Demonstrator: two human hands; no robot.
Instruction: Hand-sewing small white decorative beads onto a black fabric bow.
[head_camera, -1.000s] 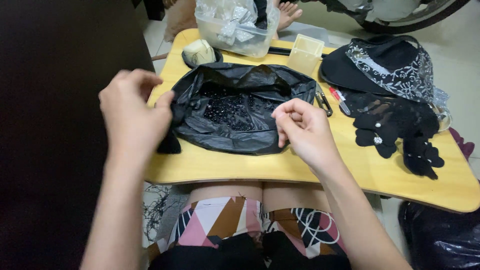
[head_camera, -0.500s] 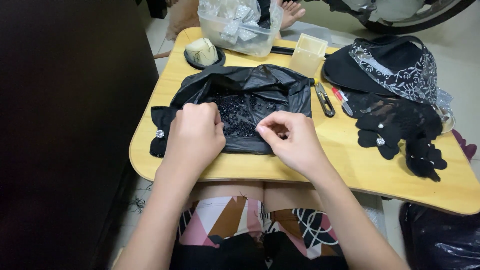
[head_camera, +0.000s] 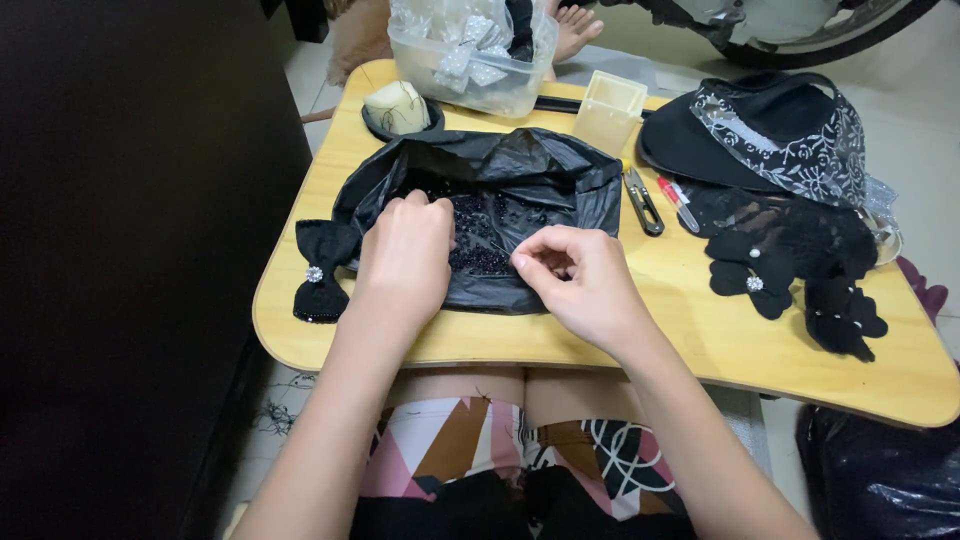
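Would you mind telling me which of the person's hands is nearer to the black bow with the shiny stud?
Left. The left hand rests on the black plastic bag just beside the black bow; the right hand lies farther along, at the bag's near edge.

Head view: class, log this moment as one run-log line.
left hand: in black bag on beads | right hand: pinching, fingertips together | bow: beside bag

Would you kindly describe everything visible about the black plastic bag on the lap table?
The bag is thin, glossy black plastic, crumpled and spread open flat on the yellow table. Small black beads lie heaped in its hollow. The left hand rests on its near edge with fingers among the beads; the right hand hovers at its near right edge, fingertips pinched.
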